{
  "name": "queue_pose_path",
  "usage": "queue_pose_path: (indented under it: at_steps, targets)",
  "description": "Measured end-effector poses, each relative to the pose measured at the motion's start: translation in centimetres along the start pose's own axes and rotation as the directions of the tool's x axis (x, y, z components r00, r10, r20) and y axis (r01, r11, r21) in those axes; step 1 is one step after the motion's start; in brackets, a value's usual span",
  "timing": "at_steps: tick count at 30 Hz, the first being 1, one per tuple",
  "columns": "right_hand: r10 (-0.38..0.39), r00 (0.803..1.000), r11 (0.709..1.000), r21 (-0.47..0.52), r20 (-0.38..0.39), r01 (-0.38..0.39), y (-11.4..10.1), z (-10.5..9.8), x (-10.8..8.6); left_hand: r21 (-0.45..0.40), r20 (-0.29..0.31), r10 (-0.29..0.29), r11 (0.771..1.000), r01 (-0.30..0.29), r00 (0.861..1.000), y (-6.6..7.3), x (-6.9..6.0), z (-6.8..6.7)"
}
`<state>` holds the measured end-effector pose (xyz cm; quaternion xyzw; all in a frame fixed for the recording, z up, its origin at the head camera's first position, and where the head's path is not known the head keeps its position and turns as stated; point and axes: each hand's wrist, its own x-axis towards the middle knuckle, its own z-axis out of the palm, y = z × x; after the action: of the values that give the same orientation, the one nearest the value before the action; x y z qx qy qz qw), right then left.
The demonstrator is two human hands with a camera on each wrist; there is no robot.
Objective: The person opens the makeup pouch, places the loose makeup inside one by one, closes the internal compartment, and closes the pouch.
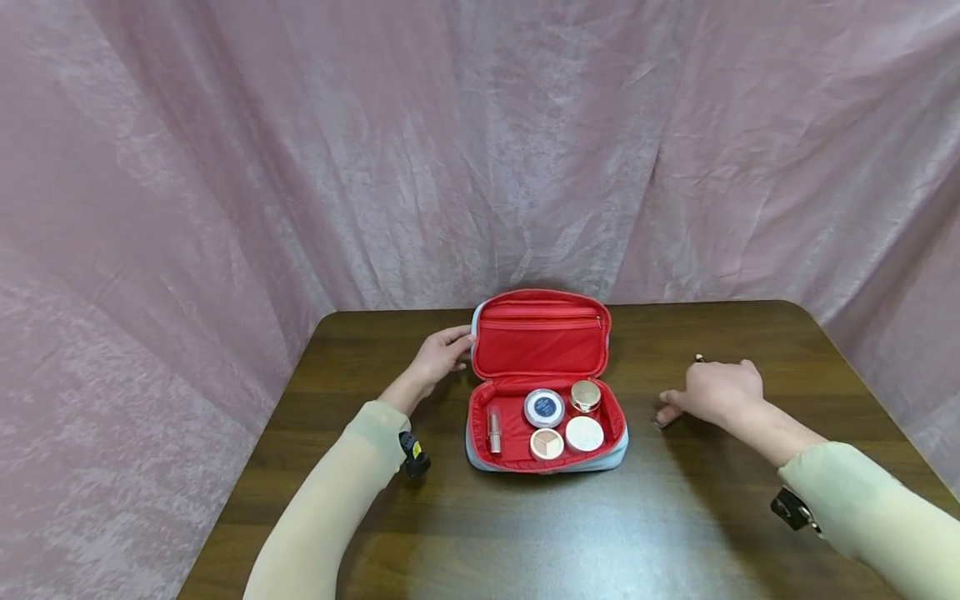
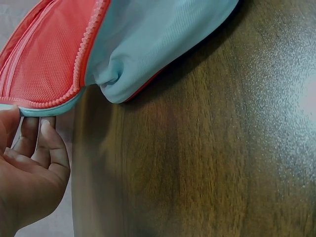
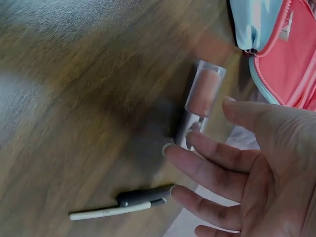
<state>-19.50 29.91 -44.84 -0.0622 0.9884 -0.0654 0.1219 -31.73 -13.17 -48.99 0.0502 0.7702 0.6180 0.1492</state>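
On the table point(image 1: 480, 533), right of the unzipped bag point(image 1: 546, 379), a tube point(image 3: 198, 103) is lying just beside the right hand point(image 1: 716, 392), which is holding its fingers loosely spread and gripping nothing, while the left hand point(image 1: 441, 354) is pinching the edge of the bag's lid point(image 1: 540, 346). The tube is looking light, stiff and slick, probably calling for a thumb-and-finger hold around its middle; the lid is seeming soft, likely bending anywhere but that edge.
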Motion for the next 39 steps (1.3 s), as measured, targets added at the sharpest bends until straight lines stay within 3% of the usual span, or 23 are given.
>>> queue_pose_path:
  at_steps: [16, 39]
  targets:
    - [-0.028, 0.999, 0.999, 0.037, 0.035, 0.027, -0.13, 0.62, 0.43, 0.017, 0.009, -0.004, 1.000, 0.004, 1.000, -0.48, -0.13, -0.21]
    - [-0.055, 0.998, 0.998, 0.001, -0.018, 0.055, -0.09, 1.04, -0.24, 0.006, -0.002, -0.011, 1.000, 0.011, 1.000, -0.16, -0.30, -0.04]
